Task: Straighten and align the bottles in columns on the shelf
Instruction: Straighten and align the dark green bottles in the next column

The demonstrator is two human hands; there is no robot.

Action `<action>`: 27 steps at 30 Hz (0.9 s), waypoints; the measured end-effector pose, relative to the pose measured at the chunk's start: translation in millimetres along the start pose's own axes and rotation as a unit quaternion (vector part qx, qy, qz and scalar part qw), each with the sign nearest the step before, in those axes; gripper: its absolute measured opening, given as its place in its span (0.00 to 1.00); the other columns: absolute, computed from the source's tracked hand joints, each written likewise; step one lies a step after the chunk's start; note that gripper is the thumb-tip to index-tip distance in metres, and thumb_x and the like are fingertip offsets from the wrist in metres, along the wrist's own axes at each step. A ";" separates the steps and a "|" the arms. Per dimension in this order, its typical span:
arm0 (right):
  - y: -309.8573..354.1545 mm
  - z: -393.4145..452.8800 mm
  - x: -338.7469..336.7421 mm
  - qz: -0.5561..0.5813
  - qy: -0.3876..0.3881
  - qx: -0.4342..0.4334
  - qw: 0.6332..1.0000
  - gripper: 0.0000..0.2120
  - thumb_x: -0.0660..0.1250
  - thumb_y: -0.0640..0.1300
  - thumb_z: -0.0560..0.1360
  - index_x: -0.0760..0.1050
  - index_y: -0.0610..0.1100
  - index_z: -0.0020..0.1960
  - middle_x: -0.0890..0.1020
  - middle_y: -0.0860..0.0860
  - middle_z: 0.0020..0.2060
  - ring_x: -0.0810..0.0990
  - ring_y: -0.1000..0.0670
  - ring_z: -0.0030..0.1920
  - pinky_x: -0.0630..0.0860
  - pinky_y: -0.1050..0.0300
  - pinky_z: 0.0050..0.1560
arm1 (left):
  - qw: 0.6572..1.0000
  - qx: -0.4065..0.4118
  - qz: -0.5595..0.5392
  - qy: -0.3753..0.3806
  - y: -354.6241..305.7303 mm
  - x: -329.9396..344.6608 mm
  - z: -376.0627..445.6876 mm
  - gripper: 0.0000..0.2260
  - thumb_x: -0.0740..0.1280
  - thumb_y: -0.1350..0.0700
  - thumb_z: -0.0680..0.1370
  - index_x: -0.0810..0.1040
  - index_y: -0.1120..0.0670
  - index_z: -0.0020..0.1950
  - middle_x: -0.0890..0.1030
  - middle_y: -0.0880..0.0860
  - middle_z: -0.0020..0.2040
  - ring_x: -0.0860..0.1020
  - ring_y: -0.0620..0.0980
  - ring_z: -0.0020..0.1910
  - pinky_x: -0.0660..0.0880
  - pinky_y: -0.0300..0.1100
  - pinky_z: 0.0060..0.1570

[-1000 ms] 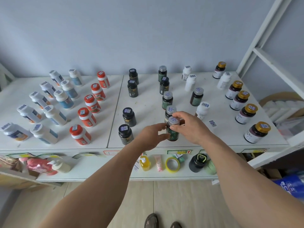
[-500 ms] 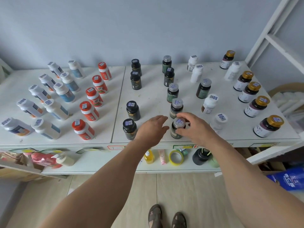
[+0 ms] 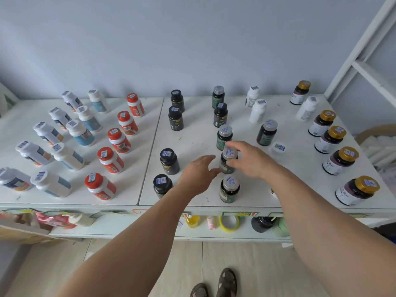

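head camera, looking down at a white shelf (image 3: 192, 136) covered in upright bottles standing in rough columns. the right hand (image 3: 249, 159) has its fingers closed around the silver cap of a dark green bottle (image 3: 227, 162), second from the front in the middle column. the left hand (image 3: 198, 175) rests just beside that bottle, fingers spread loosely, thumb touching its side.

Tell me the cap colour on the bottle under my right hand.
Silver-grey cap with a blue-and-white sticker, clearest in the head view.
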State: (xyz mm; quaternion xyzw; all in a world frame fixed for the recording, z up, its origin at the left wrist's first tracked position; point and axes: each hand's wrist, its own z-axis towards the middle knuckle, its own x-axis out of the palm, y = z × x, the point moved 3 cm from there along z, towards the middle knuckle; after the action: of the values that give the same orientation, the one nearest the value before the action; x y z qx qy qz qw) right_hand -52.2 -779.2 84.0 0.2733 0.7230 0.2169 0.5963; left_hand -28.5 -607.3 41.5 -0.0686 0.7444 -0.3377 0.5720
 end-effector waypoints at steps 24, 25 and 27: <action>19.3 29.0 -33.5 0.053 -0.086 -0.004 0.995 0.20 0.70 0.60 0.67 0.77 0.54 0.56 0.81 0.56 0.48 0.78 0.56 0.47 0.72 0.61 0.46 | 0.904 -0.023 -0.384 0.184 -9.0 -16.5 33.9 0.12 0.66 0.51 0.79 0.78 0.49 0.62 0.80 0.54 0.61 0.73 0.55 0.65 0.69 0.48 0.66; 19.6 29.4 -33.3 0.053 -0.089 -0.001 0.995 0.20 0.70 0.61 0.67 0.77 0.54 0.56 0.81 0.56 0.48 0.78 0.56 0.47 0.71 0.61 0.45 | 0.899 -0.022 -0.393 0.191 -9.7 -17.1 33.8 0.12 0.66 0.51 0.79 0.78 0.49 0.62 0.80 0.52 0.61 0.74 0.53 0.65 0.70 0.45 0.65; 19.8 30.3 -32.7 0.051 -0.096 0.005 0.994 0.21 0.69 0.62 0.67 0.77 0.53 0.56 0.80 0.56 0.48 0.77 0.56 0.47 0.70 0.61 0.44 | 0.891 -0.023 -0.405 0.204 -10.7 -18.6 33.3 0.12 0.65 0.52 0.79 0.78 0.49 0.62 0.80 0.51 0.61 0.75 0.49 0.63 0.70 0.41 0.62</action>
State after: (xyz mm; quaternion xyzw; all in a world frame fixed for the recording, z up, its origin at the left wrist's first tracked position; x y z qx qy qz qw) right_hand -15.3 -785.9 115.1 0.3322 0.6489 0.2165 0.6494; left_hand 4.6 -620.5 58.8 -0.3070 0.7600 -0.5293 0.2190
